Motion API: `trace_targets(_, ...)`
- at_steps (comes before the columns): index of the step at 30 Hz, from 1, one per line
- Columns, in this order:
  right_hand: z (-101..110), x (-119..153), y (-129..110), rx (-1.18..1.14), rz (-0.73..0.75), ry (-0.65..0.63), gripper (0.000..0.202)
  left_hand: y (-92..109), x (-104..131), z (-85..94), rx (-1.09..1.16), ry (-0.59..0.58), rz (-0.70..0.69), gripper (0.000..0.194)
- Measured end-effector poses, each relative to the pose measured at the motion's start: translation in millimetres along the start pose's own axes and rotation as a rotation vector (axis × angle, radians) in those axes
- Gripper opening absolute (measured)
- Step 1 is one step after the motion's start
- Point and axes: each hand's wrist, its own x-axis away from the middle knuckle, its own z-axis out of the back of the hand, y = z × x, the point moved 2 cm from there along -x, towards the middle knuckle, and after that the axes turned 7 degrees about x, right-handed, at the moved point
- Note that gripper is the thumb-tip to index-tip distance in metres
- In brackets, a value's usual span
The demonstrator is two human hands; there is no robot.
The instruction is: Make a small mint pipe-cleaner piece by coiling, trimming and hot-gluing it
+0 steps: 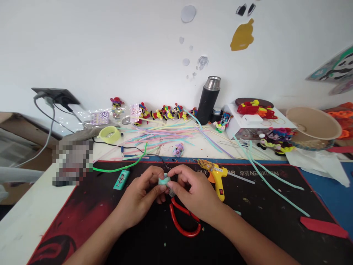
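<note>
Between the fingertips of both hands is a small mint-green bundle [164, 180], seemingly coiled pipe cleaner; its lower part is hidden by fingers. My left hand [143, 191] pinches it from the left, thumb along the front. From the other side, my right hand [197, 191] grips it with thumb and forefinger. Just below lie red-handled scissors [189, 233], their blades hidden under the hands. A yellow glue gun [218, 180] rests on the dark mat right of my right hand. Left of my left hand is a teal rectangular case [121, 179].
Pastel pipe cleaners [165, 134] spread behind the mat, with a bright green one [121, 169] at left. Along the wall stand several colourful figures [167, 112], a black thermos [208, 103], a white box [248, 127] and a beige bowl [314, 125]. A yellow tape roll [109, 129] sits left.
</note>
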Motion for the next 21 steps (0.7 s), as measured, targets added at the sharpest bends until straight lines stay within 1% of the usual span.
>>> trace_targets(7,-1.8,0.0,-0.6,0.115,0.013,-0.029,0.014,-0.6,-0.2,-0.6,-0.077,-0.027,0.038,0.017)
trace_targets(15,-3.3,0.9,-0.2,0.133,0.012,-0.037,0.012,0.6,-2.0,-1.6,-0.069,-0.038,0.061,0.017)
trace_targets(21,0.4,1.7,-2.4,0.161,0.0,-0.078,0.011,1.8,-1.0,-1.7,-0.107,-0.054,0.056,0.016)
